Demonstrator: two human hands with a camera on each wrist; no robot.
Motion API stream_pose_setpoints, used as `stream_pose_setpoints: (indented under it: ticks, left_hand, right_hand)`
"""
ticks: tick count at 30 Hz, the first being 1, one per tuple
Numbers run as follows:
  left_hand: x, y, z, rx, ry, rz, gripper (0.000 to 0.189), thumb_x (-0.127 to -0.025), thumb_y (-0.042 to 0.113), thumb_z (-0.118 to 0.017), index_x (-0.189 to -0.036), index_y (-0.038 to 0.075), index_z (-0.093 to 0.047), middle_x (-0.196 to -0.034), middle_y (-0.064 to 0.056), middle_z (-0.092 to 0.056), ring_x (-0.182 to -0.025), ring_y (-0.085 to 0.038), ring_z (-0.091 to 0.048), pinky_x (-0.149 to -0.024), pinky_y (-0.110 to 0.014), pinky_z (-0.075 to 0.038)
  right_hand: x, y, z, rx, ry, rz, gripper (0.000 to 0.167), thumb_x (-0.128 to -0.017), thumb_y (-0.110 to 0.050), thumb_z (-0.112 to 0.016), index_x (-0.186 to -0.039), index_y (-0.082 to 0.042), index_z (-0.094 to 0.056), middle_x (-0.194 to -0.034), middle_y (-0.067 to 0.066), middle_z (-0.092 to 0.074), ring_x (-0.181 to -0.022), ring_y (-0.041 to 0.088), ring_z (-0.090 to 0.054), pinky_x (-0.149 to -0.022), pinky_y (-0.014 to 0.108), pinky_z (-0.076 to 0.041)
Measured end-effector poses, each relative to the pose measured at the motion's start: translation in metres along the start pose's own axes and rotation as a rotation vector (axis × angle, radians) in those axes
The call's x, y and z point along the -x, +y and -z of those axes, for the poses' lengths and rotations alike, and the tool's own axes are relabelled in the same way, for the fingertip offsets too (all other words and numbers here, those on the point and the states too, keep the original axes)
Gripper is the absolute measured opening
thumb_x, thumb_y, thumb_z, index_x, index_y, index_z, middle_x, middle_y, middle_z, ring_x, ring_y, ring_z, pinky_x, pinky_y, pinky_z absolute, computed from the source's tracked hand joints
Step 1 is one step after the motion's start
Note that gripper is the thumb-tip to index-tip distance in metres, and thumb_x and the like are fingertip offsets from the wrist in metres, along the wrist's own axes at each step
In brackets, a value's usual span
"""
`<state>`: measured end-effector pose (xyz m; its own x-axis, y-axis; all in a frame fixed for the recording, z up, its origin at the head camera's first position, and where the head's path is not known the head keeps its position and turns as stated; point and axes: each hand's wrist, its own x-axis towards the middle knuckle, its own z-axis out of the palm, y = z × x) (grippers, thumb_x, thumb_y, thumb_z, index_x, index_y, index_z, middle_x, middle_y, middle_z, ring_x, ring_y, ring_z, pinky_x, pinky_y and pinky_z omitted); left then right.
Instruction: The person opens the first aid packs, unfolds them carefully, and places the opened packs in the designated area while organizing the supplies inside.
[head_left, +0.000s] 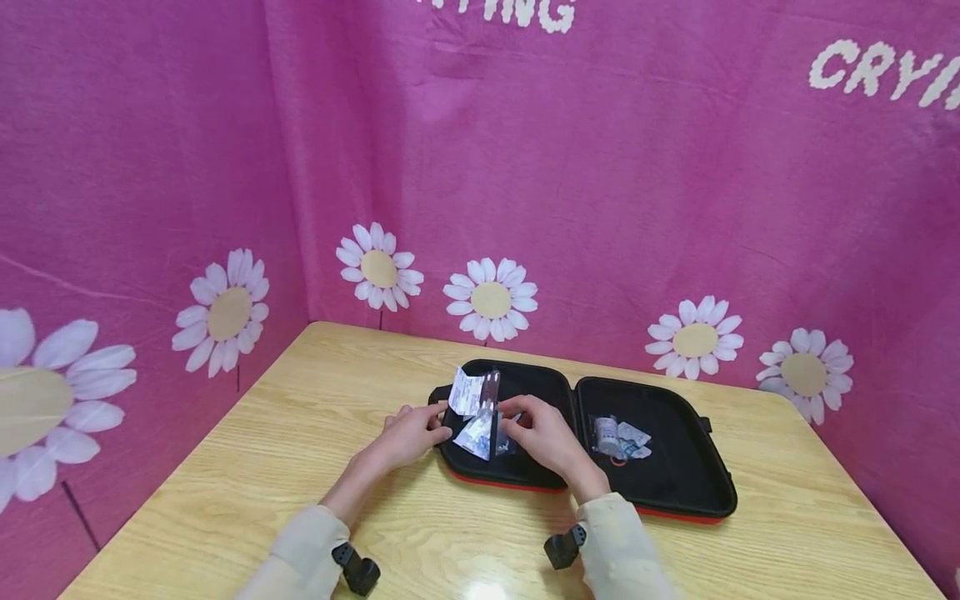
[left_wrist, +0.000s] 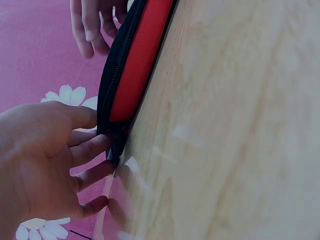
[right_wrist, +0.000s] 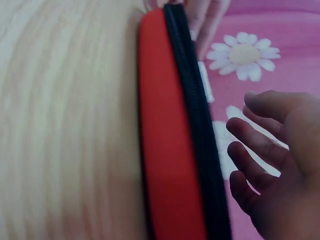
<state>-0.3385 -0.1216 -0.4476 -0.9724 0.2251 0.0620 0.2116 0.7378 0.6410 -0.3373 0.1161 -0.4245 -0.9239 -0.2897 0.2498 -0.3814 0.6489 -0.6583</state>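
A black zip case with red sides lies unfolded on the table, its left half [head_left: 534, 383] joined to its right half [head_left: 682, 467]. At the left half's outer edge, my left hand [head_left: 411, 435] grips the rim, thumb above and fingers curled below beside the zipper [left_wrist: 117, 70]. My right hand [head_left: 546, 435] hovers over the left half with fingers loosely bent, nothing visible between them. Near its fingertips are a white printed packet [head_left: 466, 392], a pack of dark-tinted vials or swabs [head_left: 490, 392] and a clear plastic packet [head_left: 474, 435].
Inside the right half lie a wrapped white roll [head_left: 607, 435] and small white-and-green packets [head_left: 634, 442]. The wooden table [head_left: 262, 467] extends around the case. A pink curtain [head_left: 600, 208] with daisies hangs behind the table and to both sides.
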Motion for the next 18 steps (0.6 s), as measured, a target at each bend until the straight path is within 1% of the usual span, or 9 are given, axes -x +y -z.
stream_pose_setpoints:
  ticks: [3,5,10,12,15,18]
  left_hand:
    - [0.0,0.0,-0.001,0.001,0.002,0.004,0.052,-0.095,0.026,-0.064,-0.142,0.008,-0.054,-0.093,0.006,-0.068,-0.096,-0.02,-0.05,-0.089,-0.047,-0.032]
    - [0.001,0.0,-0.002,-0.001,0.002,-0.005,0.052,-0.094,0.026,-0.065,-0.142,0.007,-0.055,-0.094,0.006,-0.069,-0.096,-0.021,-0.051,-0.089,-0.048,-0.032]
    - [0.002,0.001,-0.003,0.013,-0.001,-0.022,0.052,-0.095,0.026,-0.064,-0.142,0.006,-0.055,-0.094,0.004,-0.07,-0.097,-0.022,-0.051,-0.089,-0.049,-0.032]
    - [0.001,0.001,-0.003,0.021,0.0,-0.017,0.052,-0.095,0.026,-0.064,-0.142,0.007,-0.055,-0.095,0.004,-0.07,-0.098,-0.023,-0.051,-0.09,-0.049,-0.031]
    - [0.001,0.001,-0.002,0.018,0.007,-0.012,0.051,-0.095,0.025,-0.064,-0.142,0.007,-0.055,-0.097,0.003,-0.071,-0.099,-0.023,-0.051,-0.09,-0.049,-0.031]
    - [0.001,0.0,-0.002,0.013,0.01,-0.01,0.051,-0.095,0.026,-0.064,-0.142,0.008,-0.055,-0.097,0.003,-0.071,-0.1,-0.023,-0.052,-0.091,-0.049,-0.031]
  right_hand:
    - [-0.003,-0.001,-0.01,-0.018,-0.04,0.011,0.023,-0.09,-0.014,-0.071,-0.112,-0.009,-0.072,-0.103,0.005,-0.071,-0.079,0.012,-0.058,-0.07,0.024,-0.048]
    - [-0.003,-0.001,-0.015,-0.032,-0.056,0.027,0.023,-0.089,-0.013,-0.072,-0.111,-0.009,-0.072,-0.102,0.006,-0.071,-0.079,0.013,-0.06,-0.068,0.024,-0.049]
    - [-0.003,-0.001,-0.021,-0.048,-0.062,0.035,0.022,-0.089,-0.013,-0.073,-0.111,-0.008,-0.072,-0.1,0.006,-0.071,-0.08,0.015,-0.061,-0.068,0.024,-0.05]
    - [-0.003,0.0,-0.022,-0.05,-0.061,0.029,0.023,-0.088,-0.013,-0.073,-0.111,-0.009,-0.073,-0.101,0.005,-0.07,-0.08,0.014,-0.061,-0.069,0.024,-0.05]
    - [-0.003,0.0,-0.024,-0.031,-0.063,0.046,0.022,-0.087,-0.012,-0.074,-0.109,-0.008,-0.073,-0.101,0.005,-0.069,-0.08,0.013,-0.059,-0.071,0.024,-0.048]
    - [-0.003,0.001,-0.026,0.026,-0.071,0.095,0.02,-0.086,-0.012,-0.075,-0.106,-0.008,-0.074,-0.099,0.006,-0.065,-0.078,0.014,-0.056,-0.072,0.026,-0.046]
